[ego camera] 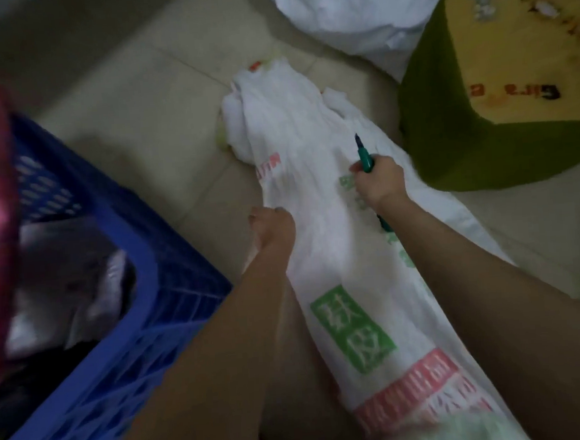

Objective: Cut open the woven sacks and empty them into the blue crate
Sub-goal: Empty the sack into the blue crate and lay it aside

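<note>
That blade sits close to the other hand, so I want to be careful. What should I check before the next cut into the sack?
1. Right hand grip on the knife: ok, fingers wrapped round the handle.
2. Blade pointing away from the body: ok.
3. Left hand clear of the blade: ok, it holds the sack off to the side, behind the tip.
4. Blue crate close by: ok, beside the left arm.
5. Sack already cut open: cannot tell, too blurred.
</note>
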A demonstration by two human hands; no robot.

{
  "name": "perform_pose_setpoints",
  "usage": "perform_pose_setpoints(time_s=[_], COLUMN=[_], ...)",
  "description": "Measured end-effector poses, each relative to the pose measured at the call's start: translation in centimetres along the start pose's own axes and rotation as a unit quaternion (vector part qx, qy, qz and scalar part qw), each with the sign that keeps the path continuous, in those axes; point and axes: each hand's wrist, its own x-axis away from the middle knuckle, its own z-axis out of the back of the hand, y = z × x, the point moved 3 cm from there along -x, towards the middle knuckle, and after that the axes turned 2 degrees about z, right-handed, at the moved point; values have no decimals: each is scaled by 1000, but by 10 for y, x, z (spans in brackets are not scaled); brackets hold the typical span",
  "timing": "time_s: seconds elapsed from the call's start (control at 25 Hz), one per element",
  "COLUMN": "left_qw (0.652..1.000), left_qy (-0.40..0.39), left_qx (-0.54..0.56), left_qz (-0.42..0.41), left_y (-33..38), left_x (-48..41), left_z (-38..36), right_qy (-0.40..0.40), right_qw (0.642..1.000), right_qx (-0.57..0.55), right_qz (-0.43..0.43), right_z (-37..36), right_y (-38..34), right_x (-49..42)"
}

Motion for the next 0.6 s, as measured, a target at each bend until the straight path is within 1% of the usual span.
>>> perform_pose_setpoints(time_s=[0.04, 0.08, 0.12, 0.16, 0.2, 0.24, 0.28, 0.32, 0.36, 0.4, 0.48, 0.52, 0.56, 0.6], left_qw=[999, 993, 982, 964, 953, 936, 895, 834, 811, 809, 803, 794, 777, 784], left_qy=[0, -4, -1, -4, 8, 4, -54, -163, -219, -259, -284, -274, -255, -184], left_qx=[28, 118, 188, 265, 301, 350, 436, 518, 533, 522, 521, 542, 575, 593], left_qz=[-17, 21, 16, 15, 31, 34, 71, 98, 103, 74, 44, 35, 25, 18], left_y=[4, 8, 14, 23, 28, 35, 40, 46, 48, 51, 57, 57, 58, 57], left_x=[-30, -52, -77, -95, -113, -129, -138, -138, -140, -137, -133, -133, -129, -133], left_z=[-17, -24, -29, -33, -36, -37, -42, -46, -45, -38, -22, -14, -2, 10], right_qy=[32, 70, 107, 129, 128, 106, 67, 24, -17, -46, -49, -36, -23, -9], right_qw=[999, 996, 992, 988, 987, 989, 993, 997, 998, 999, 998, 995, 989, 982], right_qx=[9, 19, 28, 27, 18, 3, -4, 0, 6, 7, -44, -95, -147, -189], right_qz=[23, 44, 66, 83, 93, 100, 96, 80, 53, 27, 5, -2, -9, -12], right_z=[-8, -13, -17, -22, -27, -34, -43, -50, -57, -62, -66, -64, -60, -54], right_y=[5, 7, 5, 4, 2, 1, 1, 3, 8, 13, 22, 26, 27, 27], right_x=[-24, -46, -64, -81, -95, -110, -119, -124, -125, -121, -114, -111, -110, -108])
